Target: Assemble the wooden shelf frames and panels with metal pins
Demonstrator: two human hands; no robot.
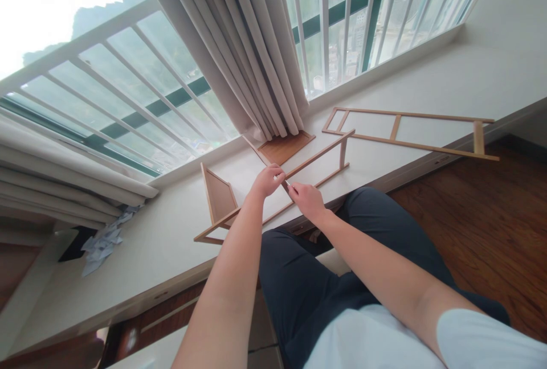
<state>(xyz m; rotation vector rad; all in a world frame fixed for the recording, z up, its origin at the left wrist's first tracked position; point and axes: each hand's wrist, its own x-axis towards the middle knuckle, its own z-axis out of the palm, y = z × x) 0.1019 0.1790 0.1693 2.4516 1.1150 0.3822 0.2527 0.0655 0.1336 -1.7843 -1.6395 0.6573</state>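
Note:
A light wooden frame (318,157) with thin rails lies tilted on the white window ledge (162,244), one end joined to a small wooden panel (219,197). My left hand (267,180) is closed round the frame's upper rail near its middle. My right hand (306,198) is closed just beside it, pinching a small thin tool I cannot make out against the same rail. Both hands nearly touch. A second wooden panel (284,147) lies flat behind the hands, at the foot of the curtain.
A longer ladder-like wooden frame (405,130) lies flat on the ledge to the right. Beige curtains (248,56) hang over the barred window. Crumpled white paper (102,244) sits at the ledge's left. My knees in dark trousers (363,232) are below, over a brown wooden floor (491,226).

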